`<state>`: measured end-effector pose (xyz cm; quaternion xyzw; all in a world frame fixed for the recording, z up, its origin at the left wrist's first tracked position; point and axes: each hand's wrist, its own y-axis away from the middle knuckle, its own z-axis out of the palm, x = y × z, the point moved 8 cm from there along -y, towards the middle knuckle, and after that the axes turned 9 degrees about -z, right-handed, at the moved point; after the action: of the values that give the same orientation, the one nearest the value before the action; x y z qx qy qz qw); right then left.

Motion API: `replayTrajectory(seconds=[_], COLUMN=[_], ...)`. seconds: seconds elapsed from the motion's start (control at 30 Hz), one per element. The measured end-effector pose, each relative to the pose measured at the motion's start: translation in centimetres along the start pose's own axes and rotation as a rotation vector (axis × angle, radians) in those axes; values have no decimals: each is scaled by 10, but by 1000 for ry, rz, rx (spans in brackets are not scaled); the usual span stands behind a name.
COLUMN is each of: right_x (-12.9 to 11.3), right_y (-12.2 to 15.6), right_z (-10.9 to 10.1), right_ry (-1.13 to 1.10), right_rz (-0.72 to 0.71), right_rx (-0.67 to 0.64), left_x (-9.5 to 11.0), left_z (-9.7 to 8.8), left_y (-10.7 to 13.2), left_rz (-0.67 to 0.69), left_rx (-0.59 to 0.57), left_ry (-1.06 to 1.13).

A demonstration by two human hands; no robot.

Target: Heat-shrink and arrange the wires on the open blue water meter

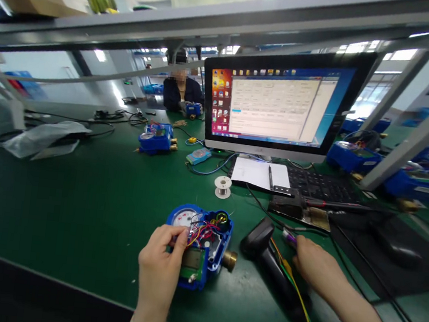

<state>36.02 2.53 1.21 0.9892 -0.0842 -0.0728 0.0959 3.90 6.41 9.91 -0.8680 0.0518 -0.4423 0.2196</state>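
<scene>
An open blue water meter (205,242) lies on the green bench in front of me, with coloured wires, a white dial, a small green display board and a brass fitting at its right. My left hand (159,268) grips the meter's left side, fingers pinched at the wires. My right hand (313,265) is closed on a small purple-tipped tool (289,236) attached to yellow and green leads. It sits just right of a black handheld scanner (266,249).
A monitor (278,106) stands behind, with a keyboard (320,183), a notepad with pen (261,174) and a solder spool (222,186) before it. More blue meters (157,139) lie further back and at the right. Another person (179,90) sits at the far end.
</scene>
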Motion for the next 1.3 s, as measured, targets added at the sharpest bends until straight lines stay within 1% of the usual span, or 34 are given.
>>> replayTrajectory(seconds=[0.03, 0.07, 0.1, 0.13, 0.17, 0.2, 0.23, 0.27, 0.3, 0.37, 0.4, 0.47, 0.5, 0.53, 0.6, 0.73, 0.8, 0.87, 0.93, 1.17, 1.3], right_x=[-1, -6, -17, -33, -51, -72, -93, -115, -135, -167, -179, -192, -195, -197, -196, -194, -193, -193, -193, -192, -193], right_y=[1, 3, 8, 14, 23, 31, 38, 44, 47, 49, 48, 46, 44, 42, 36, 31, 29, 26, 25, 23, 23], right_z=[-6, -14, -24, -34, -44, -50, -49, -45, -39, -21, -11, 5, 10, 12, 15, 14, 12, 9, 8, 16, 17], right_ry=[-32, -122, -286, -525, -840, -1165, -1453, -1668, -1828, -2019, -2060, -2073, -2053, -2029, -1961, -1791, -1744, -1728, -1715, -1678, -1690], right_rz=[-10, -48, -116, -196, -287, -353, -347, -326, -278, -119, -32, 105, 141, 156, 170, 209, 217, 216, 206, 175, 163], right_rx=[4, 28, 63, 98, 120, 84, 2, -114, -234, -481, -605, -819, -891, -926, -933, -907, -888, -877, -893, -971, -1000], left_x=[1, 2, 3, 3, 4, 5, 7, 9, 11, 16, 18, 21, 21, 21, 21, 27, 31, 34, 35, 38, 39], left_z=[0, 0, 1, 1, 1, 1, 1, 1, 2, 3, 4, 7, 8, 10, 12, 14, 14, 13, 13, 12, 12], left_y=[0, 1, 1, 1, 2, 2, 3, 3, 3, 4, 4, 5, 5, 6, 6, 6, 6, 5, 5, 6, 7], left_rz=[16, 29, 40, 50, 63, 79, 98, 118, 139, 184, 204, 232, 239, 242, 253, 317, 345, 354, 352, 375, 390], left_rx=[3, 0, -1, -2, -2, -1, -2, -4, -9, -26, -40, -75, -95, -112, -134, -112, -93, -80, -68, -52, -47], left_ry=[1, 2, 2, 3, 4, 5, 3, -3, -15, -44, -59, -91, -108, -129, -173, -228, -230, -218, -206, -199, -208])
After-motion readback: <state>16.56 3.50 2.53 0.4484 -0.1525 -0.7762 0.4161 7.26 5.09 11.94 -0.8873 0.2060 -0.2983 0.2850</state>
